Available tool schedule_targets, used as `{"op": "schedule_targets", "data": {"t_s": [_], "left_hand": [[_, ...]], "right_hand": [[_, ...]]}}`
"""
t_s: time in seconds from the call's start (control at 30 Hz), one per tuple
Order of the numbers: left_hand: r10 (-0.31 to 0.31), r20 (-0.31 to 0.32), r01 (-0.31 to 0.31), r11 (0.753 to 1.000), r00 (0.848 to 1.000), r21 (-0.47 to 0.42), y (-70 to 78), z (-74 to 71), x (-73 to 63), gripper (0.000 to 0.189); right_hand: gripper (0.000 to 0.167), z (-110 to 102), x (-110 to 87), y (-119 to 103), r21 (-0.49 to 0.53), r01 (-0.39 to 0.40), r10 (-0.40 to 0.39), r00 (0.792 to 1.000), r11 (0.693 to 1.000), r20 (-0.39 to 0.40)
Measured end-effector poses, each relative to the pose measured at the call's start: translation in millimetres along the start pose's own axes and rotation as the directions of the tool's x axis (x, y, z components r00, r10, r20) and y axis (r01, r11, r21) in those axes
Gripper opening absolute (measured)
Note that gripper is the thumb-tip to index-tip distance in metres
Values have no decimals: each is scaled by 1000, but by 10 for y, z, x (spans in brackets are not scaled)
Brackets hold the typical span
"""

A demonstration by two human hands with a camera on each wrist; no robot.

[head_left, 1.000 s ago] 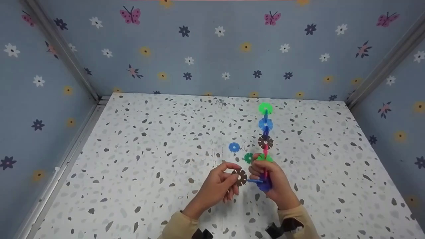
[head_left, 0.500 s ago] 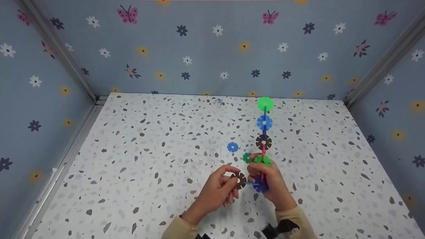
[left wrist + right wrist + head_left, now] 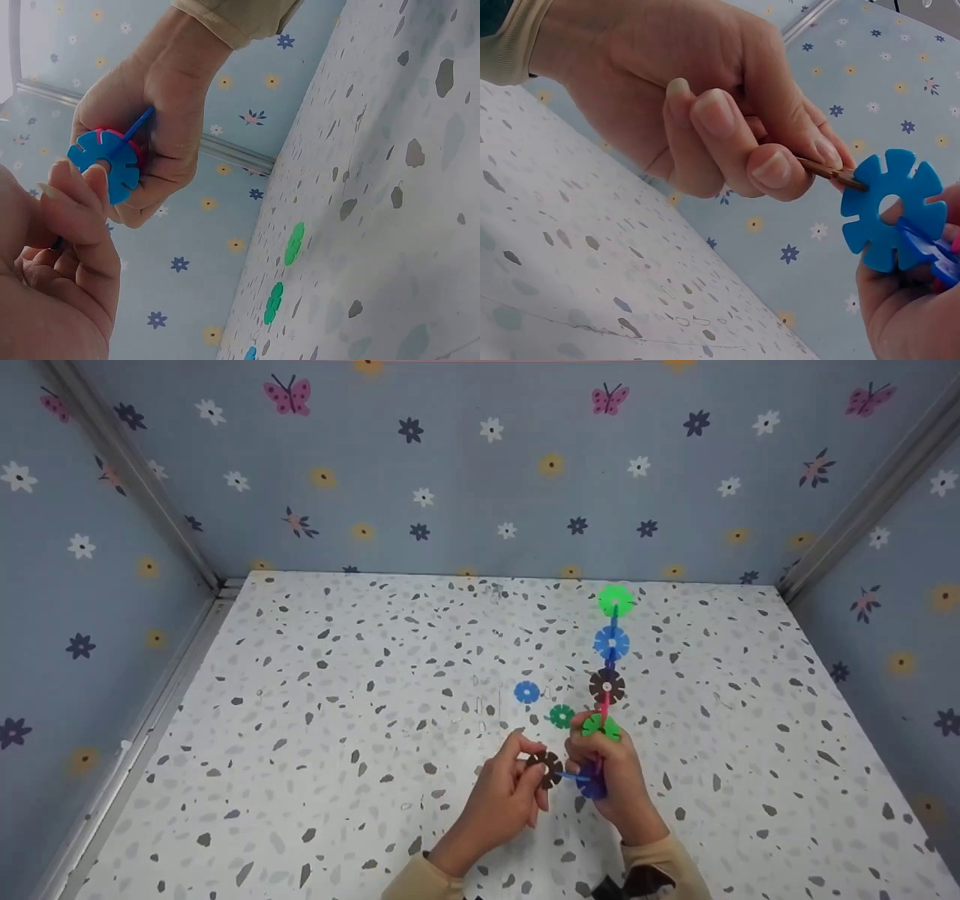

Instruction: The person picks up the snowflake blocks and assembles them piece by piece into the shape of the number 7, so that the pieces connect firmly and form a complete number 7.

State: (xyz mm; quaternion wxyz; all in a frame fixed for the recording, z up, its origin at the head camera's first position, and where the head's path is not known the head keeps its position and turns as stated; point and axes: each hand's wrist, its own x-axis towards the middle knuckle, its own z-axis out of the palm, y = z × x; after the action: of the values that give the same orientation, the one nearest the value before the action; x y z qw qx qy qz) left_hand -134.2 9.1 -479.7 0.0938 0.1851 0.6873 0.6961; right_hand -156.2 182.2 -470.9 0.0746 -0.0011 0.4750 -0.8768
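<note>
Left hand [image 3: 499, 795]: fingers pinch the brown disc [image 3: 555, 775], likely leaving its right edge free to meet the blue end disc [image 3: 919, 196] of the chain [image 3: 615, 688].
Loose blue disc [image 3: 520, 694]: on the tabletop [image 3: 337, 795], far of the hands.
Green disc [image 3: 556, 719]: left of the right hand [image 3: 624, 787], perhaps crowding it.
Right hand: fingers curled round the chain, presumably as anchor, hiding some links.
</note>
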Motion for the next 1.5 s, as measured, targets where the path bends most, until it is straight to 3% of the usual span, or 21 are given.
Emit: {"op": "schedule_targets", "data": {"t_s": [0.13, 0.33, 0.67, 0.97, 1.27, 1.5], "left_hand": [[23, -16, -22, 998, 1000, 65, 8, 27, -5, 13], [37, -26, -36, 999, 999, 28, -64, 72, -18, 13], [46, -7, -46, 999, 999, -21, -134, 73, -20, 13], [61, -3, -61, 998, 998, -30, -191, 94, -25, 13], [6, 49, -1, 995, 999, -100, -172, 96, 33, 13], [-53, 106, 73, 978, 993, -197, -203, 123, 64, 12]], "right_hand": [[18, 6, -22, 18, -23, 23, -24, 1000, 999, -20], [16, 19, -41, -10, -78, 37, -38, 999, 996, -8], [23, -11, -57, 11, 19, 49, -52, 988, 999, 145], [23, -23, -57, 25, 13, 60, -61, 986, 998, 155], [21, -67, -44, -59, 5, 79, -79, 978, 997, 195], [23, -138, -44, -118, 113, -33, -5, 947, 993, 320]]}}
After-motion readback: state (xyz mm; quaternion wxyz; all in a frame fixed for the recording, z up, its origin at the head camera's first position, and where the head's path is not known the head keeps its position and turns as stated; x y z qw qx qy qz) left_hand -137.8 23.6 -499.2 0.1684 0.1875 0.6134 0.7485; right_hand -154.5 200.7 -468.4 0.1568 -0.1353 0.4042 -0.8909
